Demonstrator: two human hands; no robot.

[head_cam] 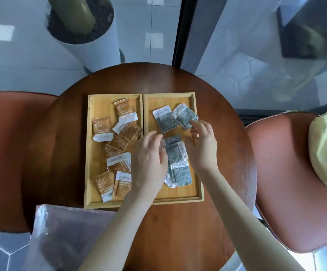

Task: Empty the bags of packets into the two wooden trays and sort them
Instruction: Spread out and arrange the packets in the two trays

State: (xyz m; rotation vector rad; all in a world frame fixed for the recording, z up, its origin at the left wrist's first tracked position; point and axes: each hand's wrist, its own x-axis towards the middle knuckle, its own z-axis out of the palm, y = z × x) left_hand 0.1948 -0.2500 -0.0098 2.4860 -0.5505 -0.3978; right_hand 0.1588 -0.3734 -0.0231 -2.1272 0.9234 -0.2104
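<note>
Two wooden trays stand side by side on a round brown table. The left tray (89,133) holds several orange-brown packets (102,127), scattered and overlapping. The right tray (196,169) holds several grey packets (164,119): two at the far end, the others in a loose pile (175,153) in the middle. My left hand (148,163) hovers over the seam between the trays, fingers spread beside the grey pile. My right hand (202,145) is over the right tray with relaxed fingers, its fingertips near a far grey packet (186,116). Neither hand holds anything.
A clear plastic bag (69,237) lies at the table's near left edge. Orange chairs flank the table (158,79): one at the left (12,153) and one at the right (287,173) with a yellow cloth (326,151) on it. A white planter (92,38) stands behind the table.
</note>
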